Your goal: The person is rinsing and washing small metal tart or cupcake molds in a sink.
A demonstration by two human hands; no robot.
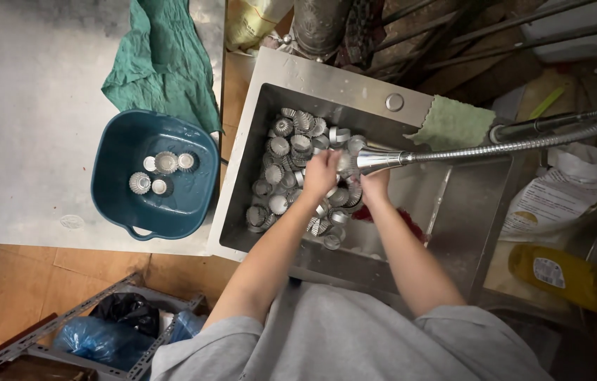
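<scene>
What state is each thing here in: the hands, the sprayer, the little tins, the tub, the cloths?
left hand: raised over the sink, fingers closed on a small tin.
right hand: under the sprayer head, grip hidden.
sprayer hose: pulled out over the sink; water flow cannot be told.
fluted tins: piled in the sink.
sink: right half mostly bare.
blue tub: holds five tins.
green cloth: crumpled.

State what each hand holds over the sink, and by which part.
Both hands, left hand and right hand, meet under the sprayer head. They seem to hold a small tin mould, but the grip is hidden.
</scene>
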